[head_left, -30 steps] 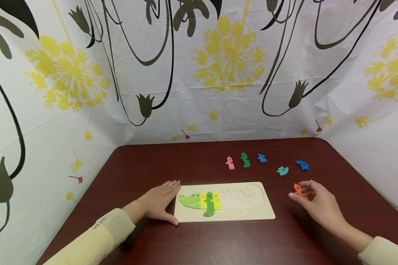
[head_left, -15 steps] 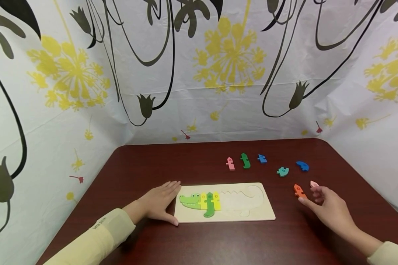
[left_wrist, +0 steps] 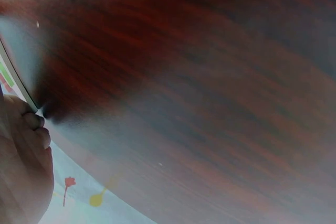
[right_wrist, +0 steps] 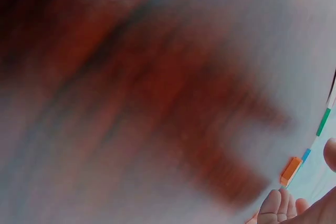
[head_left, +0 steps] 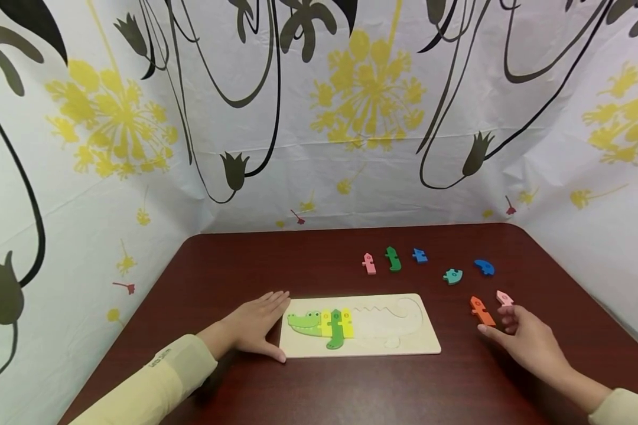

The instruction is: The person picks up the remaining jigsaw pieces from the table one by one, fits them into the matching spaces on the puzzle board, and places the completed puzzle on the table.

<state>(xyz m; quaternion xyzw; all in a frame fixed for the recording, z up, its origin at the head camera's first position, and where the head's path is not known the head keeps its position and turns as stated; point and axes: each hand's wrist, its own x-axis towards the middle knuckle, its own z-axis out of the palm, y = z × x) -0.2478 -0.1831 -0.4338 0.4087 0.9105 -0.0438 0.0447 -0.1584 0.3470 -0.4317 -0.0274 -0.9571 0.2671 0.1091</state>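
A pale wooden puzzle board [head_left: 420, 342] lies on the table, partly filled with a crocodile's green head [head_left: 304, 323], yellow segments and a green legged piece [head_left: 336, 332]. My left hand [head_left: 252, 324] rests along its left edge, fingers straight; the left wrist view catches fingertips at the board's edge. To the board's right, my right hand [head_left: 531, 336] hovers with loosely bent fingers and nothing held. Just beyond its thumb lies an orange puzzle piece [head_left: 481, 311]. A pink puzzle piece [head_left: 504, 298] sits by the fingertips, its lower end hidden by them.
Farther back lie another pink piece [head_left: 369, 263], a green piece [head_left: 393, 258], a blue piece [head_left: 419, 255], a teal piece [head_left: 452, 275] and a darker blue piece [head_left: 484, 267]. A patterned cloth [head_left: 372, 195] hangs behind the dark red table [head_left: 298, 392].
My right hand has let go of the orange piece and drawn slightly right and toward me. The pink piece beside it has come into view. My left hand stays put.
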